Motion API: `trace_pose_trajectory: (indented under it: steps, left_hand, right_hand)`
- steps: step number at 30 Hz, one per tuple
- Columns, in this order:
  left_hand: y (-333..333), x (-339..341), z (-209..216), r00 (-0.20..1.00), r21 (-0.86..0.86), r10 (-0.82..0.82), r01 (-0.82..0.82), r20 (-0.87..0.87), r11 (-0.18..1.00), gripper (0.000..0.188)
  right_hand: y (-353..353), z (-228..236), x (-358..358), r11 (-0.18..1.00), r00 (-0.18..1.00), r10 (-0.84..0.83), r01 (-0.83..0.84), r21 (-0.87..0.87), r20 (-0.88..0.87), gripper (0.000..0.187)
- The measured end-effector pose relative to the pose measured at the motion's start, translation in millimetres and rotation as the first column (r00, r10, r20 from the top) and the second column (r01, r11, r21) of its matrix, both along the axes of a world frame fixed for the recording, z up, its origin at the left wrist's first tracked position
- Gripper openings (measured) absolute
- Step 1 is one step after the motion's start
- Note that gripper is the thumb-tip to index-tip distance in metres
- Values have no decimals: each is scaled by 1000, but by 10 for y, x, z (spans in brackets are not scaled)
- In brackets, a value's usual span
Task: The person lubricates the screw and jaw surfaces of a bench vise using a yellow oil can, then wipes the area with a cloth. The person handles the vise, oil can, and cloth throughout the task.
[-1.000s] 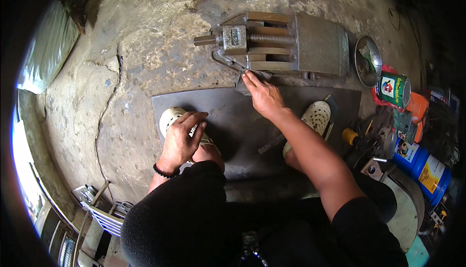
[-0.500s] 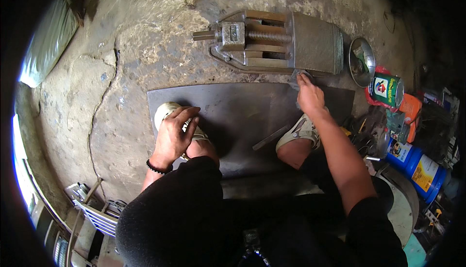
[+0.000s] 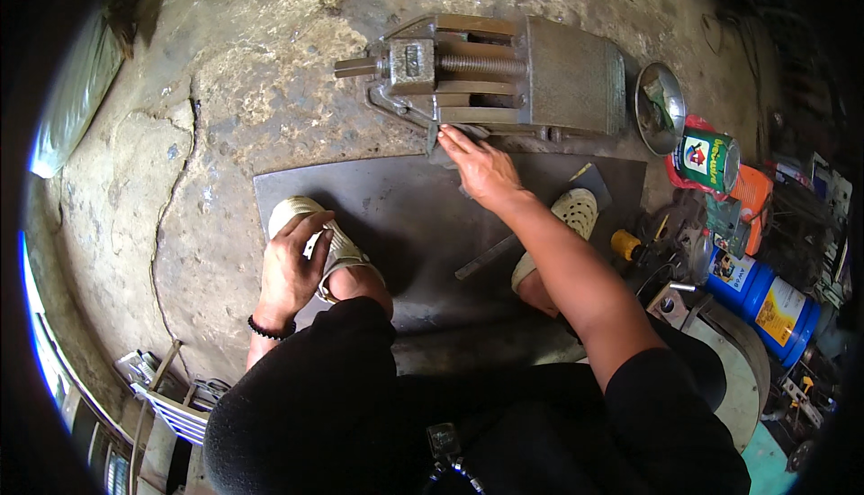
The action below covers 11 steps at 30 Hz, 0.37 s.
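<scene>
A grey machine vise [image 3: 540, 72] lies on the cracked concrete floor, with its screw pointing left. Just below it lies a dark metal sheet [image 3: 405, 216], on which I squat. My right hand [image 3: 486, 171] stretches forward, fingers flat, its tips touching a small dark piece at the vise's near edge. My left hand [image 3: 292, 265] curls over the pale sandal [image 3: 290, 211] on my left foot. The other pale sandal [image 3: 576, 207] stands on the sheet to the right of my right forearm. A thin metal bar [image 3: 486, 256] lies on the sheet under that forearm.
A round metal dish [image 3: 660, 108] sits right of the vise. Beside it are a green can [image 3: 706, 162], a blue canister [image 3: 765, 292] and a yellow-handled tool [image 3: 625, 243] among other clutter. A wire rack [image 3: 171, 396] lies at the lower left.
My right hand swung from the vise out to the sheet's right end, then came back to the vise's near edge. My left hand stayed on the sandal.
</scene>
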<state>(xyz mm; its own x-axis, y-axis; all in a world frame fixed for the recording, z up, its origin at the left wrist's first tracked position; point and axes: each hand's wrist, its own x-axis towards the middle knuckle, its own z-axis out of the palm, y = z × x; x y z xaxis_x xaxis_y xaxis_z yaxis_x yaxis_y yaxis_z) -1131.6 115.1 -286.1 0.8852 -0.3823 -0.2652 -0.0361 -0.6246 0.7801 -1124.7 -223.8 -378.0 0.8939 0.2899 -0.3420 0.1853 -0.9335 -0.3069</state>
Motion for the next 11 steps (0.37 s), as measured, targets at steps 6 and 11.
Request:
trace_pose_trajectory:
  steps: [6,11]
  left_hand:
    - [-130,91,42,997,14,-52,52,51,999,25]
    - [-180,70,40,996,11,-56,55,64,998,26]
  right_hand:
    - [-708,185,-104,989,994,-91,83,-121,-62,65]
    - [-1061,265,-151,969,988,-130,110,-222,-78,68]
